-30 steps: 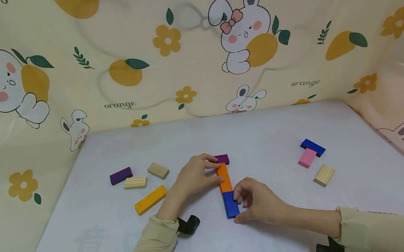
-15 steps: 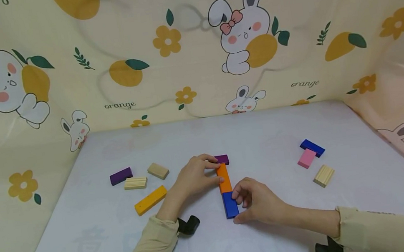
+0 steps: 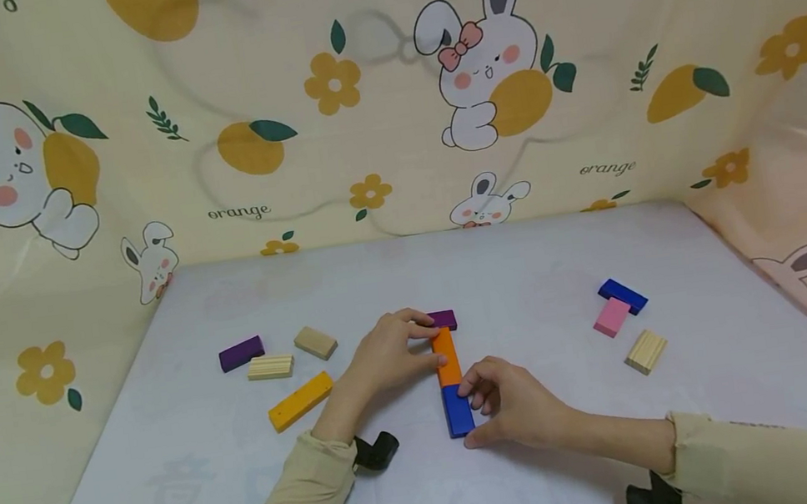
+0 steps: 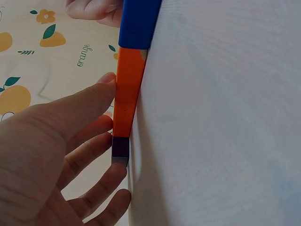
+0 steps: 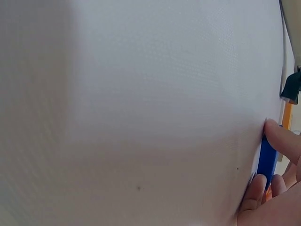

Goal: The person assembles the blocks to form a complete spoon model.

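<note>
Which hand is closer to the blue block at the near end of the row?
Right. The right hand touches the blue block from its right; the left hand is farther away, beside the orange block beyond it.

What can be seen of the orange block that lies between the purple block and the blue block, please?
The orange block is a plain, bright, straight-edged bar, longer than wide, perhaps of painted wood. It lies on the white tabletop, its length pointing away from the person. Its near end meets the blue block; its far end appears to meet the purple block, which lies crosswise. The left hand touches it with the thumb and partly covers its left edge.
</note>
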Demonstrator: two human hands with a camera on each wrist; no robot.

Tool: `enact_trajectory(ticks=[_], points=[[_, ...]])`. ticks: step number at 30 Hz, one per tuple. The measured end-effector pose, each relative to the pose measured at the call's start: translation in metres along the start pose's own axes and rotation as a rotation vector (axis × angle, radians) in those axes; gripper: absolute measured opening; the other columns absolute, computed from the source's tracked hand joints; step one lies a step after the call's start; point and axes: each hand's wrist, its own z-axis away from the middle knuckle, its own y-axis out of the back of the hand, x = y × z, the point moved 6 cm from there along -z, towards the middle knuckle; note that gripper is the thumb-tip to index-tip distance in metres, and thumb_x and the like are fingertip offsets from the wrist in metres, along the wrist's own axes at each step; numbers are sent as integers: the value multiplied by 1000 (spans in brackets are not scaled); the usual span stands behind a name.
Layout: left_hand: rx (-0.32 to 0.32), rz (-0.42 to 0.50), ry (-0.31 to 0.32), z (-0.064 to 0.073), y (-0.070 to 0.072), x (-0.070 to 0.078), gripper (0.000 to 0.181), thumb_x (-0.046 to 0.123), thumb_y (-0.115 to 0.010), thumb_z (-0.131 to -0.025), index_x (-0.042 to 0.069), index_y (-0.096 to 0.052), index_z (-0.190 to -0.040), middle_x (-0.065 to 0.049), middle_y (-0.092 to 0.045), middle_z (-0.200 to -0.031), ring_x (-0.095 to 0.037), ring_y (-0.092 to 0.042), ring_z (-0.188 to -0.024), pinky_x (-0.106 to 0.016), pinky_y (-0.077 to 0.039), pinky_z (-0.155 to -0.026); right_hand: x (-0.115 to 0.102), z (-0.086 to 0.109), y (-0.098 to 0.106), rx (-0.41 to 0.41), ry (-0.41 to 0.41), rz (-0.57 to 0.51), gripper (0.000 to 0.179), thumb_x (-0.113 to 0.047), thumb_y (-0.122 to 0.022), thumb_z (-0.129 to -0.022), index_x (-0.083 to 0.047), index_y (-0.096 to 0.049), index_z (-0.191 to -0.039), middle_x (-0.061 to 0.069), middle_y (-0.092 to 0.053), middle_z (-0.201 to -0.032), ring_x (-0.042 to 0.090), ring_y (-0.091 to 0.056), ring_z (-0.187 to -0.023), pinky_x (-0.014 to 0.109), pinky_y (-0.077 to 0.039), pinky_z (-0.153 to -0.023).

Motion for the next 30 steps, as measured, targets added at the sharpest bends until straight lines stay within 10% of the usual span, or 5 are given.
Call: enact_trajectory(ticks=[19, 30], points=[[-12, -9, -25, -3, -6, 2, 47, 40, -76, -86, 16, -70, -125, 2, -58, -129, -22, -49, -123, -43, -41, -103, 0, 9, 28, 36, -55, 26, 27, -28, -83, -81, -13, -66, -97, 2, -59, -105, 24, -55, -95, 31, -52, -79], [-13, -28, -20, -2, -4, 1, 46, 42, -75, -87, 17, -70, -125, 3, -57, -131, -23, -47, -126, -45, -40, -104, 29, 57, 120, 484, -93, 222, 40, -33, -83, -81, -6, -68, -106, 6, -61, -115, 29, -58, -103, 26, -52, -77]])
